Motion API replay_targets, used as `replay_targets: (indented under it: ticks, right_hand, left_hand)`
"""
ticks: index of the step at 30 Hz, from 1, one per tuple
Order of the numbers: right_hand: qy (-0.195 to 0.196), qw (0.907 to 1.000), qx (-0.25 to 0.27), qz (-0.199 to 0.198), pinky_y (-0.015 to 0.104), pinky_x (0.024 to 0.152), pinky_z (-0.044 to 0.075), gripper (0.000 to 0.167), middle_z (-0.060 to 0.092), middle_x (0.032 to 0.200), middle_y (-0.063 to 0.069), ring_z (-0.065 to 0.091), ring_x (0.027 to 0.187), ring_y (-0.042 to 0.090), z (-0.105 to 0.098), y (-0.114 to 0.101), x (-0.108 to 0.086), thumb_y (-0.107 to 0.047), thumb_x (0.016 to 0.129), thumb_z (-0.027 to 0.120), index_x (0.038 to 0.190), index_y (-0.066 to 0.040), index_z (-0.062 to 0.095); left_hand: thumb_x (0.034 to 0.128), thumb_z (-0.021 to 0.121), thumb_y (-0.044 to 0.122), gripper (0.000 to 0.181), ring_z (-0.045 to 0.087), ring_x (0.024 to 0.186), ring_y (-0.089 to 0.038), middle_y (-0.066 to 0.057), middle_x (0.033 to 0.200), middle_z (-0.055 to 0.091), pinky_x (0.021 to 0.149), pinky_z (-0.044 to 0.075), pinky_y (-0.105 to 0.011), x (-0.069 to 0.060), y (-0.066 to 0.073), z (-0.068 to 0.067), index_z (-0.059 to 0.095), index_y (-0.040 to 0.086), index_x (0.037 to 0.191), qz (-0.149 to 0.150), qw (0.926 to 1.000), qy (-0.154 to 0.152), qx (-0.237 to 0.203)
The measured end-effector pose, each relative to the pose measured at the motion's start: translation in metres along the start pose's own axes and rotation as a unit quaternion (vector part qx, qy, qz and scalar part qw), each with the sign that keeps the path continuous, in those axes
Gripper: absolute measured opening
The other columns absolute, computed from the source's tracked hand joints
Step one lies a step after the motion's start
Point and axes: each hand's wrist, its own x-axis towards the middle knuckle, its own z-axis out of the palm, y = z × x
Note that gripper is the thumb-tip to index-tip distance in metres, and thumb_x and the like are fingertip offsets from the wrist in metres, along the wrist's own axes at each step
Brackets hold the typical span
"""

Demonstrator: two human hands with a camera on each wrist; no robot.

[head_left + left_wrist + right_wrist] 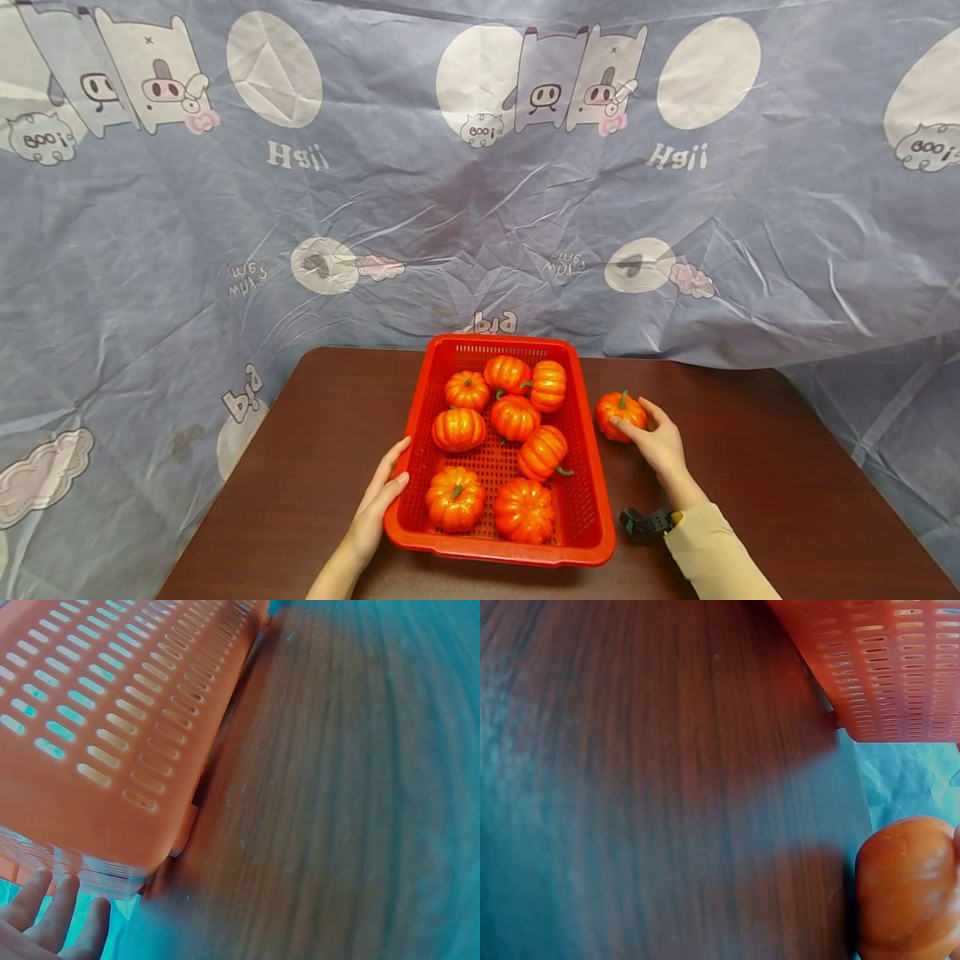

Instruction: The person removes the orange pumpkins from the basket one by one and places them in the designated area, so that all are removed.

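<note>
A red plastic basket (596, 500) stands on the table with several small orange pumpkins inside, among them a round one (455, 498) near its front left corner. My left hand (369, 508) touches the basket's left side, fingers nearly straight; in the left wrist view the fingers (56, 911) lie by the basket wall (82, 817). To the right of the basket, my right hand (660, 442) holds another pumpkin (619, 415) between thumb and fingers, its green stem upward. The right wrist view shows this pumpkin (907, 889) with only a sliver of fingertips at the frame's edge.
The brown table (330, 417) extends on both sides of the basket. A black strap-like object (647, 523) is by my right wrist, near the sleeve. Behind the table hangs a grey-blue printed cloth (480, 225), which also covers the sides.
</note>
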Motion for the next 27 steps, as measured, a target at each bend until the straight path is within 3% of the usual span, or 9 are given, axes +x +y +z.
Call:
replay_targets:
  ticks: [10,20,27]
  right_hand:
    - [-0.017,0.9998,0.007,0.007,0.047,0.104,0.031,0.085,0.032,0.144,0.026,0.032,0.131,0.038,-0.009,-0.013,0.001,-0.031,0.082,0.072,0.145,0.002,0.026]
    - [0.021,0.9988,-0.015,-0.041,0.051,0.101,0.032,0.083,0.035,0.144,0.022,0.036,0.128,0.039,-0.015,-0.05,0.005,-0.038,0.081,0.072,0.144,-0.002,0.032]
    - [0.011,0.9969,-0.004,-0.077,0.048,0.103,0.031,0.083,0.038,0.143,0.019,0.037,0.128,0.036,-0.012,-0.08,0.008,-0.041,0.08,0.073,0.144,-0.004,0.034]
  left_hand:
    - [0.1002,0.036,0.018,0.048,0.032,0.132,-0.022,-0.012,0.151,0.022,0.1,0.031,-0.02,0.0,0.0,0.0,0.026,0.017,0.147,-0.002,1.0,0.0,0.005]
    - [0.1002,0.036,0.019,0.048,0.029,0.133,-0.027,-0.011,0.151,0.021,0.1,0.031,-0.021,0.0,-0.001,-0.001,0.025,0.018,0.147,-0.004,1.0,-0.001,0.006]
    - [0.1,0.037,0.018,0.048,0.03,0.133,-0.023,-0.011,0.151,0.022,0.1,0.031,-0.02,0.0,0.0,0.0,0.026,0.018,0.147,-0.003,1.0,0.003,0.006]
